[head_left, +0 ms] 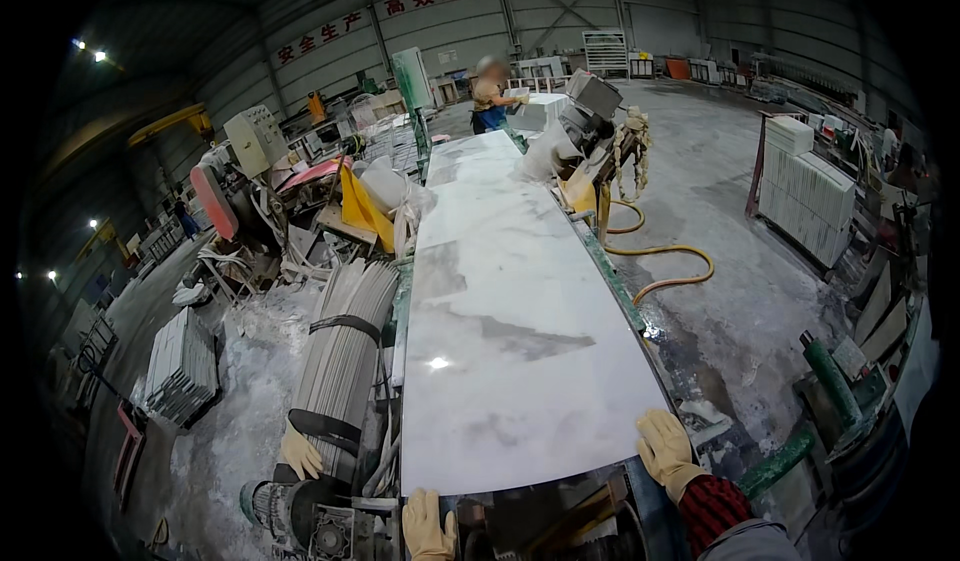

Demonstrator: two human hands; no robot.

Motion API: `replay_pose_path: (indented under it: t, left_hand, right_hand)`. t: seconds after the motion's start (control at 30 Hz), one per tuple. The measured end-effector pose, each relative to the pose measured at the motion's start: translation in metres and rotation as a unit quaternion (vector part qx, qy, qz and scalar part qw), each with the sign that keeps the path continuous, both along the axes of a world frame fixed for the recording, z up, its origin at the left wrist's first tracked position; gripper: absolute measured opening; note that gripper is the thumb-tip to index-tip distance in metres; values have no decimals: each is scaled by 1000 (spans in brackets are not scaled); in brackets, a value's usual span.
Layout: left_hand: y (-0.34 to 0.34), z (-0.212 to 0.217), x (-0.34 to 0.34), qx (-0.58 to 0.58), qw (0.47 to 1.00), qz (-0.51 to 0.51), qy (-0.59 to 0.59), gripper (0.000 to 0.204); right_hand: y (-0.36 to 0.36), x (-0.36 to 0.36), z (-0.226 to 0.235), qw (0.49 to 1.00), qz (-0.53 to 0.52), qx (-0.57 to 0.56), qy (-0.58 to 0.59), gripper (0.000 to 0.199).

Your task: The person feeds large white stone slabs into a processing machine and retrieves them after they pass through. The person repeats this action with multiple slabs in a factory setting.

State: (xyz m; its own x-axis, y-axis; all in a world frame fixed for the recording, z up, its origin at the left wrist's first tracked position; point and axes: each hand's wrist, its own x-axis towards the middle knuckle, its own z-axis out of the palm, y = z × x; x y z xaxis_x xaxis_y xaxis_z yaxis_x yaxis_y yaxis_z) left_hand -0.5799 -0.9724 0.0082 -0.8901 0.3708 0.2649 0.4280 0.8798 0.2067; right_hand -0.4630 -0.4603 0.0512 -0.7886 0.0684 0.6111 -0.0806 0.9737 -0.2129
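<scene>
- My left hand (428, 526), yellow glove, sits at 6 o'clock against the near edge of the white marble slab (510, 311); fingers straight up and together, flat on the edge, not wrapped round anything.
- My right hand (665, 449), also gloved, is at about 5 o'clock on the slab's near right corner; fingers spread a little and laid on top, palm down, holding nothing. A hand on each end of the near edge looks like a way to keep it square, my guess.
- The slab lies flat and long, running from 6 o'clock up toward 12 on a green-edged machine bed (612, 281), probably so its weight is carried along the whole length.
- A third yellow glove (300, 453) at 7 o'clock rests on a strapped bundle of grey strips (340, 351) left of the slab; can't tell whose it is.
- Another person (490, 96) stands at the far end, 12 o'clock, by the machine head.
- Yellow hose (665, 253) loops on the wet floor at 3 o'clock, clear of the bed.
- Stacked white tiles (805, 196) stand at 2 o'clock, well apart; grey tile stack (182, 361) at 8 o'clock.
</scene>
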Motion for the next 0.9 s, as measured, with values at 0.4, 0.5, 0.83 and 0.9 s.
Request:
replay_pose_path:
  t: [0.4,0.5,0.83,0.9]
  left_hand:
    - [3,14,7,13,1000,-6,-16,69]
    - [2,15,9,7,1000,-3,-15,69]
    - [0,12,15,11,1000,5,-10,68]
    - [-1,13,17,9,1000,8,-6,68]
  right_hand:
    - [1,5,-5,999,-13,-11,-52,44]
    - [-2,7,1,999,-13,-8,-46,43]
    - [-9,7,16,999,-1,-27,-43,41]
    - [-11,7,15,998,-5,-31,-54,41]
